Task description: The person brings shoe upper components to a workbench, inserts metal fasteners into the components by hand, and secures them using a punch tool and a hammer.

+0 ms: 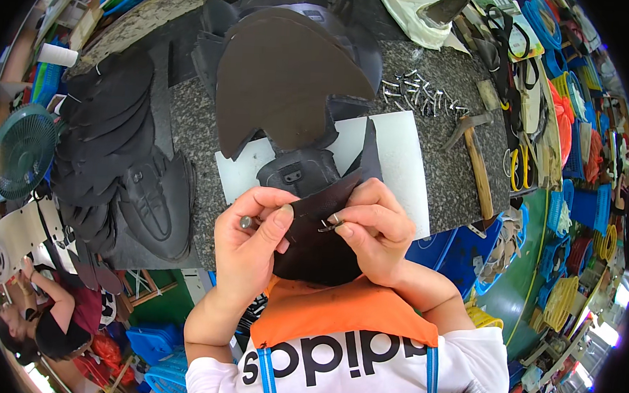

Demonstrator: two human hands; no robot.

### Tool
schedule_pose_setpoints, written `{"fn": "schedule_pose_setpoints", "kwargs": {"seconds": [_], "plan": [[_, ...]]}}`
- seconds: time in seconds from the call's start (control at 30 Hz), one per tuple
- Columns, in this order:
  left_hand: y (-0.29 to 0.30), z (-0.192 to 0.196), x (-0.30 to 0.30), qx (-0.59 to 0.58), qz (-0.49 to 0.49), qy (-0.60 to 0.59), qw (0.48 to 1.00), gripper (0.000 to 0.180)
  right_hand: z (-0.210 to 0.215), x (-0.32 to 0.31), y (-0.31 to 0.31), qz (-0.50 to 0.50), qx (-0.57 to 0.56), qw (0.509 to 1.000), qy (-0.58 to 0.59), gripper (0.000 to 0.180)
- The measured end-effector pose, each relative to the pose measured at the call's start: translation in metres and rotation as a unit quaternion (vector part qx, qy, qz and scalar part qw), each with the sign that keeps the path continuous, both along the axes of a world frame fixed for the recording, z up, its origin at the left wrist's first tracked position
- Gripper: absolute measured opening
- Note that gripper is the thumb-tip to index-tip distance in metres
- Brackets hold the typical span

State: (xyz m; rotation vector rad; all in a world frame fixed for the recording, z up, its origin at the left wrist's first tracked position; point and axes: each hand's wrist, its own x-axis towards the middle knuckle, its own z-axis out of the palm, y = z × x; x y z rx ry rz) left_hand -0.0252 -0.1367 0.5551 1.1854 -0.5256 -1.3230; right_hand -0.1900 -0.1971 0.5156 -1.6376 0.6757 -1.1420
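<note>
A stack of dark cut leather pieces (106,122) lay far to my left on the speckled worktop (446,168). My left hand (247,243) pinched the edge of a dark leather piece (315,243), held just above the near edge of the white cutting board (396,158). My right hand (374,229) gripped a small metal clip (329,224) against that piece. Loose metal clips (418,91) and a hammer (475,159) lay to the right.

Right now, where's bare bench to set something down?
Free: the white board right of the dark leather piece both hands grip, and bare granite between that board and the hammer. Crowded: clips above the hammer, stacked black cutouts on the left.
</note>
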Motion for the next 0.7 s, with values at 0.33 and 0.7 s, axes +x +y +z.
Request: {"fn": "schedule_pose_setpoints", "kwargs": {"seconds": [0.33,0.7], "plan": [[-0.006,-0.006,0.005,0.016,-0.092,0.111,0.989,0.022,-0.008,-0.003,-0.004,-0.02,0.032,0.999,0.009,0.021],[-0.024,0.016,0.033,0.012,-0.009,-0.07,0.997,0.017,-0.015,-0.101,-0.122,-0.236,-0.214,0.81,0.492,0.018]]}}
